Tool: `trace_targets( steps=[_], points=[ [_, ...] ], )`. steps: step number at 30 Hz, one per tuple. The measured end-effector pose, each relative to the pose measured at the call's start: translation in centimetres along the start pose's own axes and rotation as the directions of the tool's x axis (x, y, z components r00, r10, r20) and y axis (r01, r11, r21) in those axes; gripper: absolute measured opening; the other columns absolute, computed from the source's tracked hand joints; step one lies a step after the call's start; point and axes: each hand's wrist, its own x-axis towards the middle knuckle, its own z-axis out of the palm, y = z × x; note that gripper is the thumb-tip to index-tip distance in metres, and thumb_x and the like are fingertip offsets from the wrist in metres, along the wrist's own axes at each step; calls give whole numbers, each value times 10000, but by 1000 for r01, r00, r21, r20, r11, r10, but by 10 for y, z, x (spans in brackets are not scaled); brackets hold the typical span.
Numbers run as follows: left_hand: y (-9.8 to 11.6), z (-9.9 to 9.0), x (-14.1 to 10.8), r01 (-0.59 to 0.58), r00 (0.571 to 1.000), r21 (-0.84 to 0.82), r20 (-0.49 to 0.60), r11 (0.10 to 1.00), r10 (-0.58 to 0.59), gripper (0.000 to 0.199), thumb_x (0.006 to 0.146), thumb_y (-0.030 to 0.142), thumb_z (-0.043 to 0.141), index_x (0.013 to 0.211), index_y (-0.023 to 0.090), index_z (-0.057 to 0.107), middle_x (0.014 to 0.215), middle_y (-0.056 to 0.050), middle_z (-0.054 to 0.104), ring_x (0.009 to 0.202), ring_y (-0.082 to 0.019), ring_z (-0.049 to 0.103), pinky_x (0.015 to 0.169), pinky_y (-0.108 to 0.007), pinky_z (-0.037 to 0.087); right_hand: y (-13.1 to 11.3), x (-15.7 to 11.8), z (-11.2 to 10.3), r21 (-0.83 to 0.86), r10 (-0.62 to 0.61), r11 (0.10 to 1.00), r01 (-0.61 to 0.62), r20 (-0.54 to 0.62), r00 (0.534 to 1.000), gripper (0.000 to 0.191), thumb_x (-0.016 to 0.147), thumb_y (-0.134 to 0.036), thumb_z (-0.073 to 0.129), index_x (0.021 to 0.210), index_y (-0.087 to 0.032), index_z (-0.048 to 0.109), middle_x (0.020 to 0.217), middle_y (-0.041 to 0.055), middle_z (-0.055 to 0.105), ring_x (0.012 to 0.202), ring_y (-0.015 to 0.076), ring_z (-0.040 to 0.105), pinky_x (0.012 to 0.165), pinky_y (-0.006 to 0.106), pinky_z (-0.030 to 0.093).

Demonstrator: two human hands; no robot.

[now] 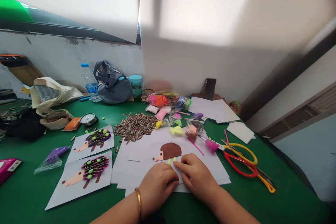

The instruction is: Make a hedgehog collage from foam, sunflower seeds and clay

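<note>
A brown clay hedgehog [170,151] with a pale pink face lies on white paper [210,171] in front of me. Two short yellow-green strips [169,161] stand below its body. My left hand [159,183], above a gold bracelet, rests at the paper's lower part with fingers curled together; what they hold, if anything, is hidden. My right hand [193,175] is just beside it, its index fingertip touching the paper by the right strip and its other fingers folded. Nothing can be made out in the right hand's fingers.
Two finished hedgehog pictures [102,187] lie on the left. Sunflower seeds [135,126] are heaped behind the paper, beside clay packets [161,110]. Red and yellow scissors [241,168] lie right. A blue bag [115,89], a teal-lidded cup [136,87] and a phone [210,88] stand along the wall.
</note>
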Motion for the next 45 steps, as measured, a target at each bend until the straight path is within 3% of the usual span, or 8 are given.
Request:
trace_targets(
  steps=[4, 10, 14, 25, 29, 33, 45],
  points=[
    [1, -1, 0, -5, 1000, 7, -3, 1000, 5, 95, 815, 107, 637, 781, 177, 692, 804, -25, 690, 805, -180, 611, 750, -294, 448, -1, -1, 1, -39, 7, 999, -6, 17, 1000, 332, 814, -66, 561, 1075, -228, 687, 905, 71, 571, 851, 211, 511, 758, 342, 452],
    [3, -2, 1, -8, 1000, 14, 19, 1000, 7, 97, 810, 98, 634, 769, 170, 683, 792, -25, 682, 798, -180, 607, 746, -293, 450, -1, -1, 4, -68, -1, 998, 3, 23, 1000, 470, 832, -61, 536, 1260, -244, 595, 911, 73, 566, 825, 206, 491, 735, 332, 427],
    [3, -2, 1, -9, 1000, 31, 21, 999, 8, 93, 811, 102, 635, 759, 168, 676, 789, -26, 678, 795, -181, 604, 740, -293, 451, -3, 1, 6, -142, 47, 989, -39, 56, 997, 389, 837, -102, 566, 1189, -252, 638, 873, 61, 547, 804, 206, 476, 716, 327, 399],
    [1, -1, 0, -16, 1000, 28, 19, 999, 15, 91, 793, 93, 655, 765, 177, 678, 787, -19, 681, 790, -179, 602, 742, -293, 451, -5, 2, 5, -133, 43, 990, -38, 38, 998, 350, 848, -117, 578, 1163, -251, 652, 860, 51, 547, 797, 193, 480, 715, 310, 393],
    [2, -2, 0, -12, 1000, 26, 10, 1000, 12, 97, 806, 102, 637, 764, 177, 682, 801, -27, 685, 801, -183, 603, 751, -298, 457, -4, 2, 4, -96, 32, 995, -30, 21, 999, 443, 849, -75, 540, 1262, -225, 595, 884, 65, 562, 811, 198, 500, 732, 319, 421],
    [3, -3, 0, -12, 1000, 20, 8, 1000, 12, 111, 821, 108, 617, 762, 177, 680, 796, -31, 684, 798, -182, 606, 748, -300, 461, -4, 3, 5, -114, 42, 993, -39, 29, 999, 382, 860, -91, 536, 1206, -219, 633, 866, 67, 564, 805, 204, 503, 731, 332, 433],
    [3, -2, 0, -10, 1000, 32, 17, 999, 9, 91, 812, 106, 637, 759, 170, 673, 808, -36, 687, 810, -188, 603, 757, -303, 460, -2, 3, 7, -108, 71, 992, -67, 32, 997, 447, 859, -90, 516, 1296, -168, 563, 909, 84, 578, 824, 217, 501, 745, 360, 440]
  ],
)
